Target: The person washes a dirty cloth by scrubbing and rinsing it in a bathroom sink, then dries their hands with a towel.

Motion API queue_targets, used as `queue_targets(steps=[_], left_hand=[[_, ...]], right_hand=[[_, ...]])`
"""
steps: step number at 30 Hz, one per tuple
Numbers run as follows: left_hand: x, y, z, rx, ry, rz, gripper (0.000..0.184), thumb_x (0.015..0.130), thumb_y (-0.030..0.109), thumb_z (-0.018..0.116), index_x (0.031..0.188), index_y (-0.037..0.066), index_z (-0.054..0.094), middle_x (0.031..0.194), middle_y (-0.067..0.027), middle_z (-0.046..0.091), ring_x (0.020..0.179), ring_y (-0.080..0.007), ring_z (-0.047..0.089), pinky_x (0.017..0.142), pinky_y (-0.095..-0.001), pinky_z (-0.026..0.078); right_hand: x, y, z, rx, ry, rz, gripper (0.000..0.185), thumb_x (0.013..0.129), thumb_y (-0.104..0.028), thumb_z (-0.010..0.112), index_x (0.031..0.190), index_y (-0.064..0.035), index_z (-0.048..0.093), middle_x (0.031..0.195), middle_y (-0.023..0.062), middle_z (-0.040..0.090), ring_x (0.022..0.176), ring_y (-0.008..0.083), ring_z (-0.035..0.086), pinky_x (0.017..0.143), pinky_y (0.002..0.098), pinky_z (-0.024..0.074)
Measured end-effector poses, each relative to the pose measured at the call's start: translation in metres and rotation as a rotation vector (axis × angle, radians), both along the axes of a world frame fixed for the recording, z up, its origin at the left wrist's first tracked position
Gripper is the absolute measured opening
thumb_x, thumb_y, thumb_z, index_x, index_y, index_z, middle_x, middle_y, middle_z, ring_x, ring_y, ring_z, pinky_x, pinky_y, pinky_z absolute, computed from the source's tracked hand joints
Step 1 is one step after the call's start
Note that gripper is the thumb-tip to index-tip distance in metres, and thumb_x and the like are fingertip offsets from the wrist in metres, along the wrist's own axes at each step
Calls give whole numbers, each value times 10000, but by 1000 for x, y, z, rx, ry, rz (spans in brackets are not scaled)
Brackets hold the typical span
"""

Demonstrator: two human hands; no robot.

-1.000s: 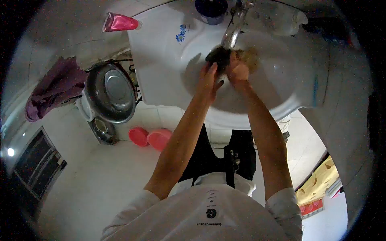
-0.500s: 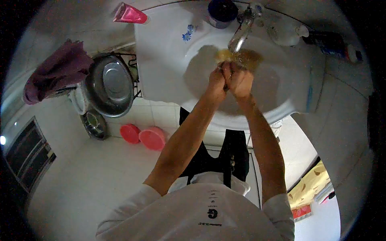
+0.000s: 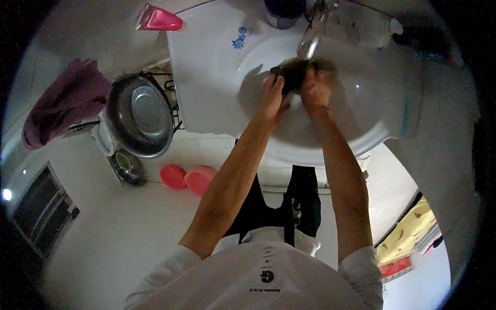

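Note:
Both hands are over the white washbasin (image 3: pixel 380 98), close under the spout of the faucet (image 3: pixel 311 41). A dark, soft-looking piece of cloth (image 3: pixel 293 75) stretches between them, its exact kind too dim to make out. My left hand (image 3: pixel 272 97) grips its left end, thumb on top. At the other end my right hand (image 3: pixel 316 89) is closed round it, the fingers partly blurred. Behind the right hand shows a yellow-brown patch (image 3: pixel 326 67) in the bowl.
On the basin's ledge lies a pink tube (image 3: pixel 159 18) at the left, with a dark blue jar (image 3: pixel 284 13) near the faucet. A clear container (image 3: pixel 369 32) stands to the right. Left of the basin are a metal bowl (image 3: pixel 147 111) and a purple cloth (image 3: pixel 70 103); pink basins (image 3: pixel 199 180) sit below.
My hands were pressed together in a bunch; now they are apart, with the dark cloth spread between them. My left hand has shifted left. The view has tilted slightly.

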State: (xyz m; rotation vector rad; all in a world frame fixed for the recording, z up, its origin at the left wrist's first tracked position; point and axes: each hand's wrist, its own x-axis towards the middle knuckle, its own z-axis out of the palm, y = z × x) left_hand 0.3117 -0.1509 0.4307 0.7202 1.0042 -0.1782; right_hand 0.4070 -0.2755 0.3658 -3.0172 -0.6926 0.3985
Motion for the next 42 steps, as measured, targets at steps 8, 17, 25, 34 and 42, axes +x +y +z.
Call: queue_targets(steps=[8, 17, 25, 34, 42], left_hand=[[4, 27, -34, -517, -265, 244, 497, 943, 455, 551, 1190, 24, 564, 1113, -97, 618, 1004, -260, 603, 870, -397, 528], [11, -17, -3, -144, -159, 186, 292, 1000, 169, 438, 1268, 77, 507, 1215, -86, 559, 1102, -200, 539, 963, -337, 456], [-1, 8, -36, 137, -46, -49, 391, 941, 273, 585, 1284, 132, 463, 1209, -43, 489, 1009, -179, 499, 855, -372, 467], [22, 11, -34, -92, 60, -93, 429, 903, 482, 616, 1216, 196, 548, 1061, 14, 576, 953, -165, 538, 752, -357, 467], [23, 22, -31, -546, -385, 56, 457, 938, 409, 567, 1205, 38, 556, 1140, -73, 614, 1024, -203, 600, 903, -391, 521]], right_hand=[[-63, 31, 103, 933, 549, -136, 370, 912, -322, 625, 1121, -17, 621, 1019, 213, 669, 912, 401, 641, 802, 455, 521], [-15, 21, 69, 648, 29, -140, 298, 947, -361, 550, 1068, -111, 659, 892, 211, 667, 775, 413, 644, 695, 481, 522], [17, -31, 32, 158, -85, -303, 552, 944, -516, 485, 1339, -131, 505, 1278, 248, 547, 1085, 409, 602, 857, 485, 521], [-27, 13, -40, 806, 476, -176, 462, 960, -450, 494, 1282, -118, 511, 1177, 232, 610, 1026, 379, 634, 810, 453, 532], [-53, 35, 150, 848, 353, -126, 274, 917, -326, 601, 940, -54, 625, 819, 223, 651, 748, 422, 632, 663, 462, 508]])
